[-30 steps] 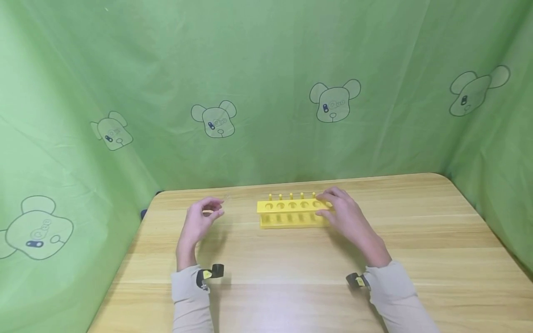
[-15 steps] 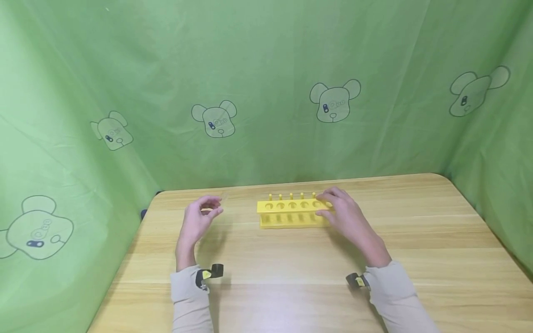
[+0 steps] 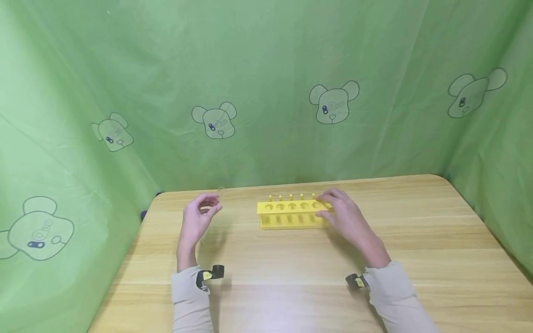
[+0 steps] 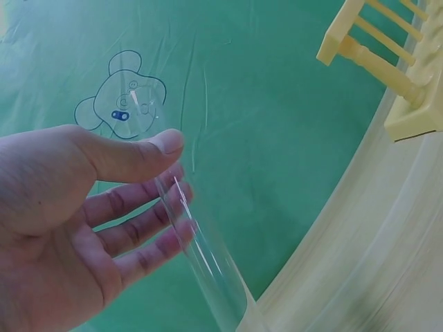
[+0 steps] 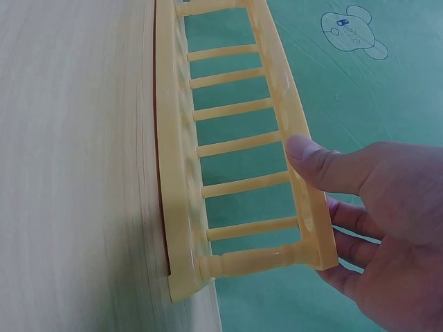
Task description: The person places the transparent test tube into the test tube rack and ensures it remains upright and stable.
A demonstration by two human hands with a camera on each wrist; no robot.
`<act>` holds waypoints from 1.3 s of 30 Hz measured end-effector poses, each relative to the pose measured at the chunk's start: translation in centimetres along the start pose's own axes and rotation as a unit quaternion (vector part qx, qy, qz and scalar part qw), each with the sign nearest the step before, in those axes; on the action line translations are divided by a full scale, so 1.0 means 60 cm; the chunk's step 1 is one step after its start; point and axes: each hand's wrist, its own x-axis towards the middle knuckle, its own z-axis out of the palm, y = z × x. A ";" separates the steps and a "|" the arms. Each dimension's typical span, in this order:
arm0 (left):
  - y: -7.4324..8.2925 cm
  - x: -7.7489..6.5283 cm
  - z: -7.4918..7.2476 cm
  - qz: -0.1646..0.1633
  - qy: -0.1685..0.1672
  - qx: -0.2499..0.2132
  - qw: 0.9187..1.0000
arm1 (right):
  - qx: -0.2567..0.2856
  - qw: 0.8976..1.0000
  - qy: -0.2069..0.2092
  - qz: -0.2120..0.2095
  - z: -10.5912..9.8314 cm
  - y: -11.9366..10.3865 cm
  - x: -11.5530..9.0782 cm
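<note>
A clear test tube [image 4: 214, 277] is pinched between the thumb and fingertips of my left hand [image 3: 197, 218]. In the head view the tube [image 3: 221, 192] shows faintly, tilted, with its upper end rising past the fingertips. To the right, a yellow test tube rack [image 3: 287, 223] stands on the table, with a row of round holes in its top plate and pegs behind. My right hand [image 3: 347, 221] grips the rack's right end. In the right wrist view the thumb presses one side of the top plate [image 5: 322, 228], with fingers behind it.
The wooden table [image 3: 270, 268] reaches back to a green curtain [image 3: 266, 152] printed with bear heads. Each wrist carries a small black camera, the left wrist camera [image 3: 217, 271] and the right wrist camera [image 3: 353, 280].
The test tube in my left hand has swung from barely visible to a more upright tilt, and that hand has shifted slightly left. The right hand and the rack stay in place.
</note>
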 end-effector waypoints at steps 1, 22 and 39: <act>0.001 0.000 0.000 0.002 0.004 -0.004 1.000 | 0.000 1.000 0.000 0.001 0.000 0.000 0.000; 0.007 0.003 0.010 0.013 0.054 -0.046 0.997 | -0.002 1.000 0.021 -0.023 0.002 0.005 -0.001; 0.055 -0.006 0.013 0.029 0.061 -0.091 0.994 | -0.001 1.000 0.022 -0.021 0.001 0.003 -0.002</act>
